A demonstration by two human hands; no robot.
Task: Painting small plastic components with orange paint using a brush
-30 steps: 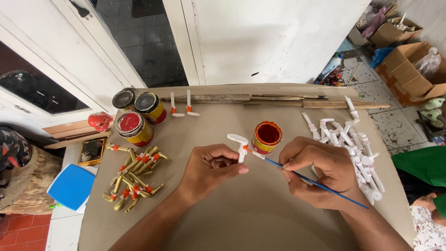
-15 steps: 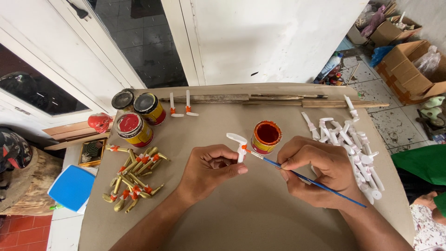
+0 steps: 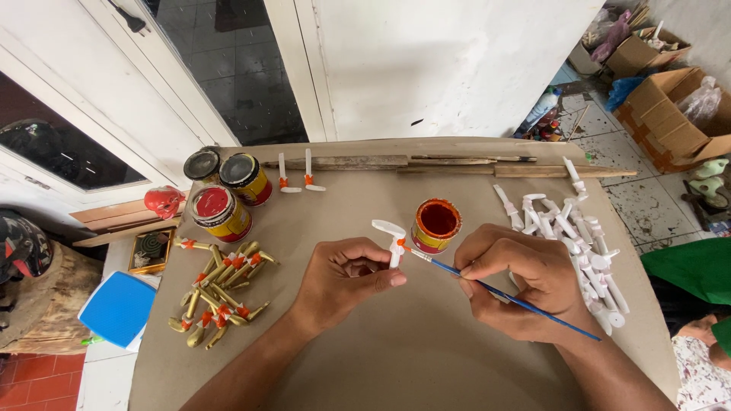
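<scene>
Just slim blue-handled brush (image 3: 509, 296), white T-shaped piece (image 3: 391, 242)

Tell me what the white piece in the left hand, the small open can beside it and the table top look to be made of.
White piece: probably wood or plastic under matt white paint; an orange band is wet-looking where the brush tip meets it.
Open can: likely tin, with a thin rolled rim, a printed label and orange paint smeared inside.
Table top: dull brown, flat and fibrous-looking, perhaps cardboard or hardboard.

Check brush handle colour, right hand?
Blue, thin brush handle in the right hand; head view.
</scene>
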